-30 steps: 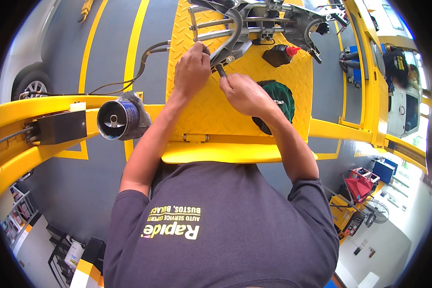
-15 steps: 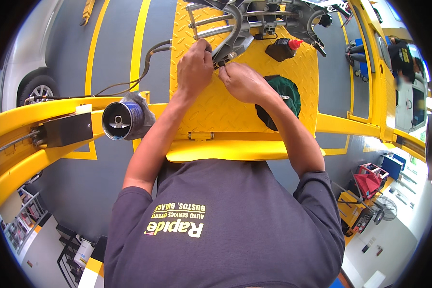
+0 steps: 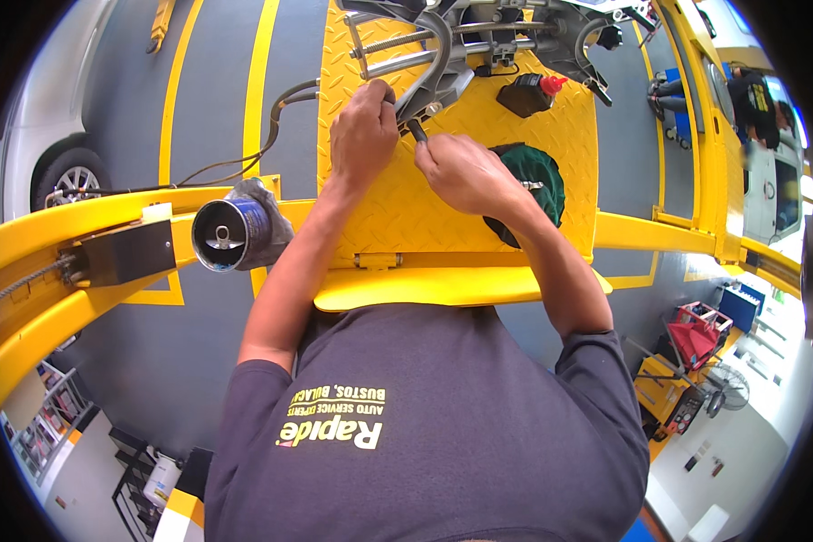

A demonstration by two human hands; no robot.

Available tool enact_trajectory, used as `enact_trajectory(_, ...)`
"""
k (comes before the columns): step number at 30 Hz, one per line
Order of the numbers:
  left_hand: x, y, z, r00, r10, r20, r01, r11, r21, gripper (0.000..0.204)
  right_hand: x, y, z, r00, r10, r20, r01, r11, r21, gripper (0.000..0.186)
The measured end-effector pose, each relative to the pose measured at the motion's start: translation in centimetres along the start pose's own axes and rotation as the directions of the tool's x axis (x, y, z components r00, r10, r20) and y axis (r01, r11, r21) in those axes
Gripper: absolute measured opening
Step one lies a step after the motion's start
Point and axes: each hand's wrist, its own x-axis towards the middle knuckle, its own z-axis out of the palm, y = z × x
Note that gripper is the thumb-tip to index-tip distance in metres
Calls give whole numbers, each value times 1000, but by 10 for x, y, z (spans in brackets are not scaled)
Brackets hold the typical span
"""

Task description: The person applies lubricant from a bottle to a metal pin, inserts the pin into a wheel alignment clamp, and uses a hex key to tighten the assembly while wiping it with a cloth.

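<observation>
1 bottle (image 3: 522,97), green bundle (image 3: 540,172) near | right fingers (image 3: 430,152) grip black rod (image 3: 416,130) | left fingers (image 3: 377,92): unclear

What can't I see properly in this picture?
Head view: whatever the left hand might hold; its own back hides it.
Head view: the near end of the black handle; the right hand covers it.
Head view: part of the green bundle; the right arm blocks it.
Head view: the rest of the metal machine; the top edge cuts it off.

Downward fisheye from head height
</observation>
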Motion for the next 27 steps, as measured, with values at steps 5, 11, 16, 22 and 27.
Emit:
enact_trajectory(5, -3, 6, -6, 999, 33, 0, -33, 999, 37, 9, 15, 5, 7, 1000, -8, -14, 8, 1000, -20, 42)
enact_trajectory(11, -10, 8, -8, 991, 118, -57, -113, 990, 84, 7, 0, -1, 3, 999, 40, 9, -41, 999, 23, 48)
enact_trajectory(16, -9, 3, -7, 993, 103, -61, -99, 993, 64, 8, -5, -6, -3, 1000, -16, 5, 16, 999, -30, 41)
enact_trajectory(22, -7, 9, -7, 996, 79, -28, -78, 996, 50, 7, 11, 2, 2, 1000, -5, 17, 5, 1000, -8, 48)
enact_trajectory(27, -8, 3, -7, 992, 105, -63, -103, 994, 45, 8, -9, -6, -4, 1000, 4, 17, -4, 1000, -17, 49)
